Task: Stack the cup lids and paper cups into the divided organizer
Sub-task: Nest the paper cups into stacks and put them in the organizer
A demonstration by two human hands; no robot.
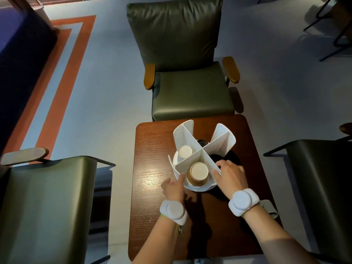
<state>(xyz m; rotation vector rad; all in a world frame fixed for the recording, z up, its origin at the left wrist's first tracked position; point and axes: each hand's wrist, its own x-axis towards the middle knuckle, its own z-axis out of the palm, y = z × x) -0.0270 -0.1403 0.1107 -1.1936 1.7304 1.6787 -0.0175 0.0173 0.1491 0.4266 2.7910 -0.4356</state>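
A white perforated divided organizer (198,149) stands on the dark wooden table (152,168). Its near compartment holds an upside-down brown paper cup stack (198,173). The left compartment holds upside-down white cups (184,151). Something black, likely lids (202,143), shows in the far compartment. My left hand (174,186) touches the organizer's near-left wall edge with its fingertips. My right hand (229,173) grips the near-right divider wall. Both wrists wear white bands.
A green armchair (188,73) stands beyond the table. Another green chair (47,206) is at the left, and a dark chair (320,187) at the right. The table's near half is bare wood, in shadow from my arms.
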